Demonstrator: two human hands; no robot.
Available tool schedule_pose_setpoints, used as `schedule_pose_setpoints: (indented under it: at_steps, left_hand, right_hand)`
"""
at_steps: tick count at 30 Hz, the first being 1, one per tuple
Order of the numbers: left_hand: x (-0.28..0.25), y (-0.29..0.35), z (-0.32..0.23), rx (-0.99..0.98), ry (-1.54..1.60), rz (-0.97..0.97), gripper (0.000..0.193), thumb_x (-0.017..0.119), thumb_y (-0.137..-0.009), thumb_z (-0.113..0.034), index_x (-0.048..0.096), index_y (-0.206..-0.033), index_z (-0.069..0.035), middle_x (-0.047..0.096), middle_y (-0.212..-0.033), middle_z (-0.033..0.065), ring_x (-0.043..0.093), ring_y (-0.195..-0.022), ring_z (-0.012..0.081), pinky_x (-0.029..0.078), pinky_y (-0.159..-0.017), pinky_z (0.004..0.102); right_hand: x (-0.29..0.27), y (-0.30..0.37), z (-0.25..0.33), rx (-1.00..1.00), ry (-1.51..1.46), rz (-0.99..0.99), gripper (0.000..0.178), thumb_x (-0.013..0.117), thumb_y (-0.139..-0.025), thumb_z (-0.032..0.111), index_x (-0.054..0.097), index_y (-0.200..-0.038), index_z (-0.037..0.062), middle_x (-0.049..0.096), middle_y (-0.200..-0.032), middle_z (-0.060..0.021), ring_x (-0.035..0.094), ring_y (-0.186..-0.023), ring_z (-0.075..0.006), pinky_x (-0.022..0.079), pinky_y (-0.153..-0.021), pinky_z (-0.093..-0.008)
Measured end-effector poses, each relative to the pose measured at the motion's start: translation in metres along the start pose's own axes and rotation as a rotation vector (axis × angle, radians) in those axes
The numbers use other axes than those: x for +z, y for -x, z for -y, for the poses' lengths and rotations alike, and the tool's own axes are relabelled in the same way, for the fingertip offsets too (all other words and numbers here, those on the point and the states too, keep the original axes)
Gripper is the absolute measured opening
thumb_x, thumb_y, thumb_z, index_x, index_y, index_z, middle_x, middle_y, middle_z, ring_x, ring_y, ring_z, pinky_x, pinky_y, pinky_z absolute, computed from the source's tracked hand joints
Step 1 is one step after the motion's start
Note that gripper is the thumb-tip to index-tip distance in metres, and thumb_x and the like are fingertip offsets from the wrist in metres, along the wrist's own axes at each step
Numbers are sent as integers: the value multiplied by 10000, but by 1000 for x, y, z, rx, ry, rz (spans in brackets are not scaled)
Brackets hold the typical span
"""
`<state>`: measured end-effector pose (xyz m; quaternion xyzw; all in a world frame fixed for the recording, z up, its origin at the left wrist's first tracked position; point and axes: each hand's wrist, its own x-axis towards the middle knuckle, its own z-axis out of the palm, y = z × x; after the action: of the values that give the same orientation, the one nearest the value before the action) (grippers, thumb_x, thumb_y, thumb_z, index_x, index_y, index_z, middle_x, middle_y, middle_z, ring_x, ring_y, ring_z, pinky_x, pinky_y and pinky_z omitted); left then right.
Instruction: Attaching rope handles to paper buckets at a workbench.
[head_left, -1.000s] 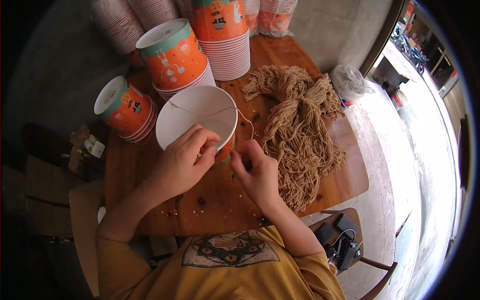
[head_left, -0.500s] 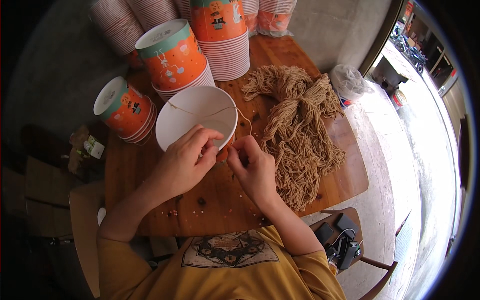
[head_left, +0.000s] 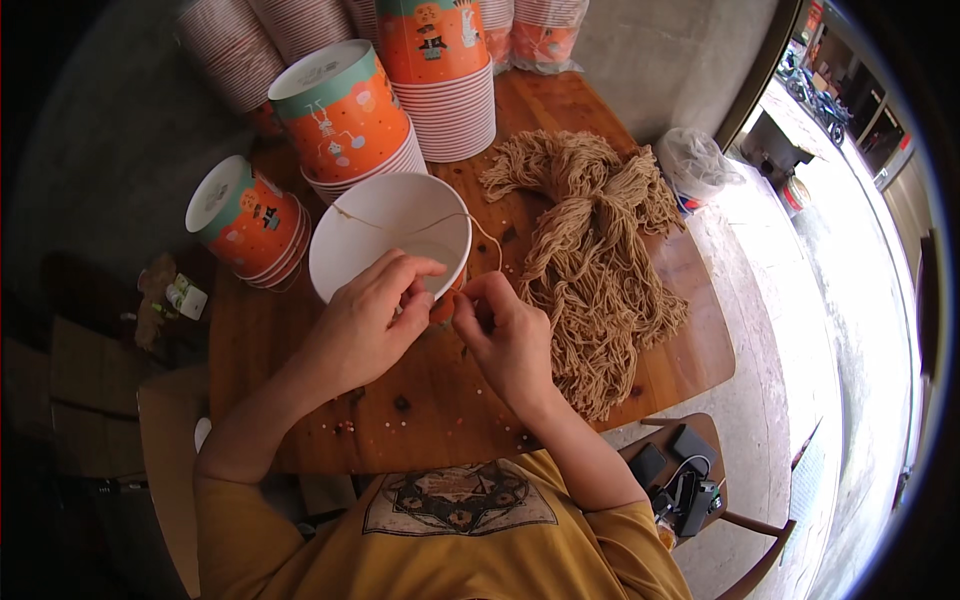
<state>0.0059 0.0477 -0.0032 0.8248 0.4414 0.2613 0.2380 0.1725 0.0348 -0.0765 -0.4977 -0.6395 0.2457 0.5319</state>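
A paper bucket (head_left: 365, 215) with a white inside stands mouth up on the wooden table in front of me. A thin tan string (head_left: 455, 219) runs across its mouth and loops out past the right rim toward my right hand. My left hand (head_left: 378, 318) is at the near rim, index finger reaching over the edge and thumb curled below; it appears to grip the rim, partly hidden by the fingers. Just right of the bucket, my right hand (head_left: 503, 328) is closed in a pinch on the string. A large bundle of tan strings (head_left: 595, 270) lies to the right.
Stacked orange paper buckets (head_left: 345, 120) stand upside down behind, with a shorter stack (head_left: 245, 220) at left. Small coloured bits (head_left: 390, 424) dot the wooden table (head_left: 700, 330). A chair (head_left: 700, 430) at lower right holds dark devices and a cable.
Both hands keep the same pose at the rim. The whole view shifts very slightly; nothing else visibly moves.
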Motion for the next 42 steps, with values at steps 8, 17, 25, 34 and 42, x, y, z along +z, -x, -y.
schedule_pose_setpoints:
  at_steps: [8,17,25,34,42]
  left_hand:
    - [-3,-2,3,-35,30,27,243,522,-934,-11,559,-1174,-5,572,-952,87,573,-819,149,487,-733,286]
    - [-9,-31,24,-116,163,276,172,532,-952,-130,577,-1063,-8,641,-879,142,629,-801,255,491,-750,323]
    - [-10,-38,24,-153,152,341,123,556,-927,-145,548,-954,-25,601,-787,88,564,-722,153,468,-691,303]
    - [-16,-36,36,-139,130,189,67,541,-900,-103,539,-887,-38,562,-743,28,542,-688,83,461,-639,276]
    - [-20,-39,24,-448,919,180,99,496,-954,-138,549,-919,-62,662,-942,91,605,-777,106,505,-705,255]
  right_hand:
    - [1,-2,2,-8,4,26,102,665,-866,100,585,-894,44,573,-592,-72,554,-498,-163,457,-509,-294]
    - [2,-4,1,-13,-6,40,109,664,-868,96,597,-930,36,600,-623,-96,588,-532,-178,466,-527,-306]
    - [-2,-5,4,36,6,85,111,659,-874,105,600,-935,33,587,-610,-92,563,-516,-173,458,-521,-299]
    - [-15,-4,-1,114,-12,203,168,666,-901,164,587,-986,43,638,-676,-72,592,-552,-152,473,-546,-280]
    - [-32,-17,11,68,-55,286,151,662,-895,146,581,-950,32,652,-743,-114,642,-608,-242,503,-574,-339]
